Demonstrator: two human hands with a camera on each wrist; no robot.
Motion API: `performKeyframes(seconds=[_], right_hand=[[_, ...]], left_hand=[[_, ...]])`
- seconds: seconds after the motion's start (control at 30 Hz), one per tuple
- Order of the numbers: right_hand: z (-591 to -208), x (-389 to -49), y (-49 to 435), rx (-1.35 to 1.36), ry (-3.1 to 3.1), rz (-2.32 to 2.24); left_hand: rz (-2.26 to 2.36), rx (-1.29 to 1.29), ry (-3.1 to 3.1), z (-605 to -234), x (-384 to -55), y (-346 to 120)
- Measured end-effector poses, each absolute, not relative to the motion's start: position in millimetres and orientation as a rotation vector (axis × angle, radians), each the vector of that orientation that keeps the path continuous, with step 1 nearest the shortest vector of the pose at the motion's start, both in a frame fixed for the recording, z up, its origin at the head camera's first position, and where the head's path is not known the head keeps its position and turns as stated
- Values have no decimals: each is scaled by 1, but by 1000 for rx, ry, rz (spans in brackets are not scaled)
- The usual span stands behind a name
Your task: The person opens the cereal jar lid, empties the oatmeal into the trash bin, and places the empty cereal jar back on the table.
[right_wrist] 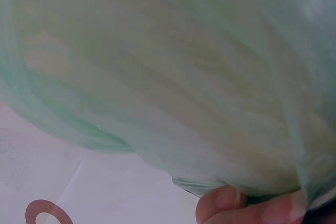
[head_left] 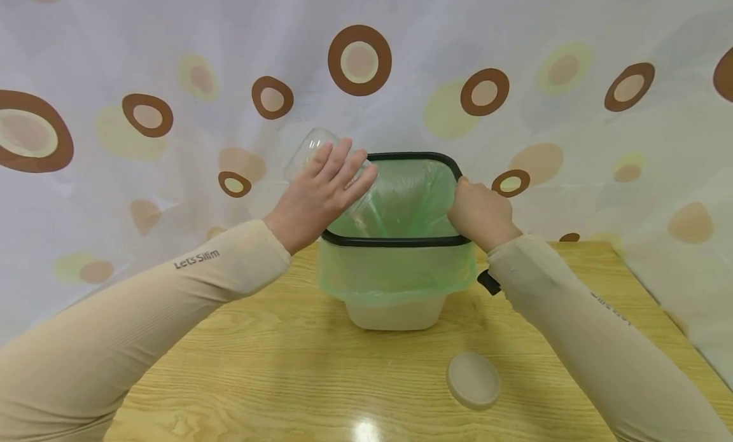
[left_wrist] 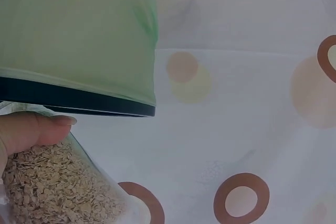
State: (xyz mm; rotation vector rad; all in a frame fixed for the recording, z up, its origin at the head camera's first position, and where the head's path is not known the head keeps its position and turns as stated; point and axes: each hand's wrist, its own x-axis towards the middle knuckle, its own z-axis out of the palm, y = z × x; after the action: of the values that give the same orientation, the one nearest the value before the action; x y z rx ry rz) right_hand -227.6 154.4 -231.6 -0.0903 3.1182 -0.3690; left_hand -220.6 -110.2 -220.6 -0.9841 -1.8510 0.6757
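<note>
My left hand (head_left: pixel 315 194) holds a clear jar (head_left: pixel 312 146), tipped with its mouth toward the bin's opening. Dry flakes that look like oats (left_wrist: pixel 63 187) fill much of the jar in the left wrist view, and the thumb (left_wrist: pixel 44 128) lies across its side near the mouth. Beside it stands a pale trash bin (head_left: pixel 395 315) lined with a green plastic bag (head_left: pixel 395 270) and topped by a black rim (head_left: pixel 395 241). My right hand (head_left: pixel 483 213) grips that rim on the right side. Its fingertips (right_wrist: pixel 228 198) press against the bag in the right wrist view.
A round beige lid (head_left: pixel 473 379) lies on the wooden table (head_left: pixel 275 378), in front of the bin and to its right. Behind the table hangs a white sheet (head_left: pixel 412 60) with brown ring patterns. A black strap (head_left: pixel 488 282) shows under the right wrist.
</note>
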Motion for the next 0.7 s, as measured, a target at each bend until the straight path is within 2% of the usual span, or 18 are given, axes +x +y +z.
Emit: performKeyframes(seconds=[0.7], right_hand=[[-232,-225,154,-103,3124,-384]], left_hand=[[694,-991,-1847,-218,-216,-105]])
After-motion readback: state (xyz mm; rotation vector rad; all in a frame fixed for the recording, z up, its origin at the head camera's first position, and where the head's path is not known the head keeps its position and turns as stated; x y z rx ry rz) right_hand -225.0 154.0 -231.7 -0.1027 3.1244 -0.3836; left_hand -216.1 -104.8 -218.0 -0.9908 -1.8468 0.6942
